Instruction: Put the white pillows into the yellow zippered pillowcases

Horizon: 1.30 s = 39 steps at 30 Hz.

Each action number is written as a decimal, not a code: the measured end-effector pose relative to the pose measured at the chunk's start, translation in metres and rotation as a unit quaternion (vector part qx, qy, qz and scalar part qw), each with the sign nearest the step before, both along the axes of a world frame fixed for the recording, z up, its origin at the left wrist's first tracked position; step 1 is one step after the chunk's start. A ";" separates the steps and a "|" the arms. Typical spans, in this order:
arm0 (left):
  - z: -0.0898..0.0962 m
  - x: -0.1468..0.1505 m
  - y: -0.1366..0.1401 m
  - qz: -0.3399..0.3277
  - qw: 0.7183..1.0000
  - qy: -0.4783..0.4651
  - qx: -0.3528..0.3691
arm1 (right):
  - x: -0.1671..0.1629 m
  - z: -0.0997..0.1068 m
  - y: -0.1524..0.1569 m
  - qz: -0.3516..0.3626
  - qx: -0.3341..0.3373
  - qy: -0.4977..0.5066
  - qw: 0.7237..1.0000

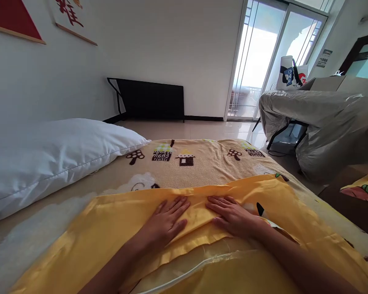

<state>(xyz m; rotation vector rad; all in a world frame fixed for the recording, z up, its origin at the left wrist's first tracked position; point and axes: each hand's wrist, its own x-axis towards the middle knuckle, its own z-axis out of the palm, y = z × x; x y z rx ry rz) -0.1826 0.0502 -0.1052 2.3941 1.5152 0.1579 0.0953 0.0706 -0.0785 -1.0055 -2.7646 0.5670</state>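
Beige, brown-printed plush blanket [208,167]; shiny yellow satin-like cloth [116,220] lying on it. Left hand [168,222], right hand [231,216] flat on cloth, fingers nearly together, pinching nothing. Possible fault: uneven pressure dragging slick cloth into creases.

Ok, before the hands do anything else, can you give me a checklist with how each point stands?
1. Left hand laid flat on the yellow cloth: ok.
2. Right hand laid flat on it too: ok.
3. Yellow cloth smooth between the hands: not ok, it is creased.
4. White pillow apart from the yellow cloth: ok.
5. White strip in the foreground being a closed zip: cannot tell, too unclear.
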 end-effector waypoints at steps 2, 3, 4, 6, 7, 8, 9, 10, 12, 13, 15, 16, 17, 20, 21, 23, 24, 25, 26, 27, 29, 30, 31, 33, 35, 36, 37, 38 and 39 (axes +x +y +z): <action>-0.001 -0.004 0.005 0.017 1.000 0.000 0.015 | 0.004 -0.001 0.005 -0.005 0.005 0.008 1.000; -0.002 -0.005 0.008 0.022 0.999 0.000 0.023 | 0.005 -0.001 0.006 -0.006 0.008 0.010 1.000; -0.002 -0.005 0.010 0.026 0.999 0.001 0.029 | 0.005 -0.002 0.007 -0.006 0.011 0.011 1.000; -0.003 -0.003 0.013 0.034 0.999 0.010 0.034 | 0.003 -0.003 0.007 -0.010 0.019 0.012 1.000; -0.003 0.000 0.014 0.039 0.999 0.018 0.034 | 0.002 -0.004 0.006 -0.013 0.026 0.014 0.999; -0.002 0.002 0.015 0.047 0.998 0.029 0.032 | 0.000 -0.005 0.005 -0.017 0.036 0.015 0.999; 0.000 0.005 0.015 0.057 0.997 0.040 0.031 | -0.002 -0.006 0.003 -0.021 0.048 0.014 0.999; 0.002 0.009 0.014 0.070 0.996 0.053 0.030 | -0.004 -0.006 0.000 -0.029 0.060 0.010 0.998; 0.010 0.012 0.010 0.107 0.991 0.072 0.032 | -0.004 -0.004 -0.007 -0.054 0.084 -0.006 0.995; 0.014 0.012 0.007 0.129 0.988 0.078 0.032 | -0.001 -0.002 -0.013 -0.070 0.094 -0.016 0.993; 0.022 0.003 -0.005 0.172 0.981 0.082 0.031 | 0.014 0.002 -0.026 -0.097 0.105 -0.032 0.989; 0.025 -0.005 -0.012 0.190 0.978 0.081 0.030 | 0.026 0.003 -0.033 -0.105 0.103 -0.038 0.988; 0.026 -0.015 -0.020 0.205 0.975 0.079 0.028 | 0.040 0.004 -0.041 -0.113 0.093 -0.042 0.988; 0.023 -0.053 -0.047 0.240 0.967 0.068 0.044 | 0.085 0.002 -0.063 -0.147 0.061 -0.033 0.987; 0.020 -0.064 -0.056 0.251 0.965 0.051 0.057 | 0.097 0.000 -0.068 -0.166 0.066 -0.018 0.984; 0.017 -0.079 -0.072 0.268 0.959 -0.016 0.091 | 0.112 -0.003 -0.074 -0.199 0.100 0.014 0.975; 0.018 -0.082 -0.078 0.268 0.955 -0.059 0.114 | 0.115 -0.005 -0.076 -0.211 0.118 0.023 0.970; 0.020 -0.081 -0.084 0.259 0.951 -0.098 0.140 | 0.116 -0.005 -0.076 -0.221 0.130 0.025 0.966; 0.025 -0.076 -0.090 0.239 0.949 -0.125 0.165 | 0.115 -0.005 -0.076 -0.228 0.135 0.025 0.964; 0.030 -0.068 -0.095 0.208 0.950 -0.138 0.186 | 0.115 -0.004 -0.074 -0.231 0.135 0.024 0.963; 0.043 -0.045 -0.106 0.127 0.964 -0.124 0.197 | 0.116 0.000 -0.071 -0.228 0.133 0.030 0.964; 0.048 -0.031 -0.112 0.088 0.973 -0.105 0.185 | 0.118 0.002 -0.069 -0.224 0.129 0.032 0.965; 0.052 -0.019 -0.116 0.054 0.982 -0.081 0.165 | 0.122 0.004 -0.067 -0.221 0.126 0.032 0.967; 0.055 0.002 -0.123 0.007 0.992 -0.037 0.124 | 0.131 0.007 -0.064 -0.216 0.117 0.031 0.969; 0.051 0.012 -0.125 -0.009 0.996 -0.008 0.093 | 0.138 0.009 -0.064 -0.208 0.108 0.039 0.971; 0.048 0.013 -0.125 -0.006 0.997 -0.001 0.083 | 0.141 0.009 -0.064 -0.201 0.102 0.045 0.973; 0.045 0.013 -0.124 0.001 0.997 0.003 0.077 | 0.143 0.009 -0.065 -0.195 0.092 0.046 0.975; 0.042 0.011 -0.122 0.010 0.997 0.005 0.074 | 0.144 0.008 -0.067 -0.201 0.086 0.046 0.975; 0.039 0.009 -0.121 0.016 0.997 0.006 0.071 | 0.144 0.006 -0.068 -0.213 0.082 0.046 0.972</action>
